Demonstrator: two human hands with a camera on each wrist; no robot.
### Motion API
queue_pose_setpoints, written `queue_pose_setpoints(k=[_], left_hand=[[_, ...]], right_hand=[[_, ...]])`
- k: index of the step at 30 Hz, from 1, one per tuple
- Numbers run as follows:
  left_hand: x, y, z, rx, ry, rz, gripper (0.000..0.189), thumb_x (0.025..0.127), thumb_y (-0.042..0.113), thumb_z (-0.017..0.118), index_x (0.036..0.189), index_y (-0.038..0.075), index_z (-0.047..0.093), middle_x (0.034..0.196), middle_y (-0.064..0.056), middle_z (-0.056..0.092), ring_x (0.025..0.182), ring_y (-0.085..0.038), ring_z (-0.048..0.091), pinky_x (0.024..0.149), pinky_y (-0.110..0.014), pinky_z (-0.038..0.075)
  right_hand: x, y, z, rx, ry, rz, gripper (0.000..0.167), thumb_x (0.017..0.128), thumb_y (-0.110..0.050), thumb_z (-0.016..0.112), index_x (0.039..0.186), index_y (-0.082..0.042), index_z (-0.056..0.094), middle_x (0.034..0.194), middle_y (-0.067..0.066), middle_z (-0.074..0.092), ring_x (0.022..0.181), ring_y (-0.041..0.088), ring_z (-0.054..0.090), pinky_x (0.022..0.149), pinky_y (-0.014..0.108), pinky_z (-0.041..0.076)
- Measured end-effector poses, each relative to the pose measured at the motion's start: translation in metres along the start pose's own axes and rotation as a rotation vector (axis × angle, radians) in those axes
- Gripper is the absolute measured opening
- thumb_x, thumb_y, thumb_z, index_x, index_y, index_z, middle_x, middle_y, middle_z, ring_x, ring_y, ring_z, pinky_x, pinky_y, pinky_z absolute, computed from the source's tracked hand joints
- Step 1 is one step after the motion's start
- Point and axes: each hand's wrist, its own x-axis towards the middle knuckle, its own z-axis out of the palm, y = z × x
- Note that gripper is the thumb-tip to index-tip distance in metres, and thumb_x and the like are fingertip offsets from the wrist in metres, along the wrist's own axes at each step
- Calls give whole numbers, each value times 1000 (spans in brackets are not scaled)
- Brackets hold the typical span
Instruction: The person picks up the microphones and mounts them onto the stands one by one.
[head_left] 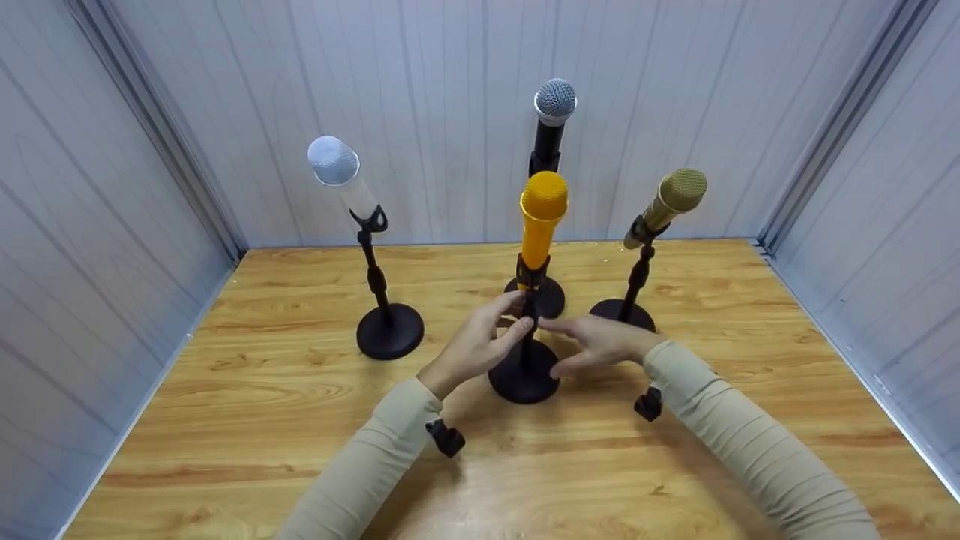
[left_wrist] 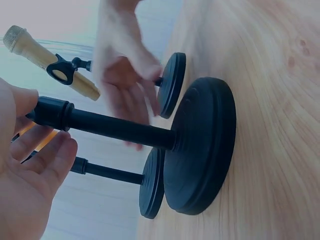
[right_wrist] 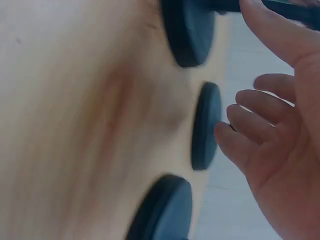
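My left hand (head_left: pixel 480 341) pinches the collar of a black microphone stand (left_wrist: pixel 120 125) between thumb and fingers. The stand is upright on its round base (head_left: pixel 523 384), and an orange microphone (head_left: pixel 541 217) sits tilted in its clip. Just right of the pole, my right hand (head_left: pixel 604 343) has its fingers spread and holds nothing. In the right wrist view the thumb of that hand (right_wrist: pixel 295 130) overlaps a pole at the top. Behind the right hand stands a gold microphone (head_left: pixel 679 196) on its own black stand (head_left: pixel 637 277).
A black microphone with a silver head (head_left: pixel 555 101) stands behind the orange one, its stand partly hidden. To the left, a white microphone (head_left: pixel 335 163) leans on a stand with a round base (head_left: pixel 390 331). Pale panel walls (head_left: pixel 450 112) enclose the wooden table (head_left: pixel 285 397) at back and sides.
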Motion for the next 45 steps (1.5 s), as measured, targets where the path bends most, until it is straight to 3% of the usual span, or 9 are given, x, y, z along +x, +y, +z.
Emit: queue_pose_setpoints(k=[3, 7, 10, 13, 25, 36, 45], left_hand=[[2, 0, 0, -7, 5, 15, 40, 106, 17, 56, 143, 1, 52, 120, -15, 66, 114, -28, 62, 99, -43, 51], [3, 1, 0, -22, -10, 10, 40, 105, 12, 56, 144, 2, 51, 120, -13, 66, 114, -27, 62, 100, -42, 51], [3, 2, 0, -35, -35, -8, 42, 105, 9, 55, 146, 2, 48, 124, -11, 66, 117, -24, 61, 101, -37, 50], [3, 2, -1, -46, -60, -27, 44, 105, 6, 54, 148, 0, 45, 128, -12, 65, 120, -21, 61, 101, -33, 49], [3, -1, -4, -104, -99, -40, 41, 105, 5, 53, 145, -1, 49, 129, -13, 64, 120, -23, 62, 101, -32, 49], [1, 0, -3, -85, -81, -10, 43, 104, 5, 57, 145, -1, 51, 137, -15, 61, 121, -24, 63, 97, -30, 52], [3, -2, -3, -19, -46, 38, 33, 101, 4, 63, 134, 2, 63, 126, -12, 68, 110, -17, 68, 90, -30, 56]], right_hand=[[7, -3, 10, -19, -65, 9, 91, 88, -54, 75, 157, -9, 37, 138, 10, 61, 116, 23, 63, 99, 42, 50], [14, -7, 18, -52, -97, 47, 87, 85, -57, 77, 151, -8, 47, 123, 6, 67, 99, 17, 64, 90, 36, 52], [15, -10, 20, -69, -98, 80, 87, 82, -57, 80, 149, -9, 50, 140, 7, 60, 117, 16, 61, 102, 36, 48], [15, -13, 20, -80, -109, 109, 90, 81, -55, 82, 151, -8, 48, 145, 11, 56, 125, 20, 58, 107, 39, 45], [18, -17, 19, -88, -134, 134, 87, 81, -53, 82, 151, -12, 49, 143, 10, 58, 120, 20, 61, 104, 38, 46], [16, -20, 21, -113, -127, 163, 88, 80, -55, 82, 151, -15, 50, 138, 10, 62, 117, 21, 62, 102, 36, 48], [16, -21, 21, -105, -121, 172, 87, 80, -54, 83, 149, -12, 51, 142, 10, 59, 122, 22, 60, 104, 38, 46]])
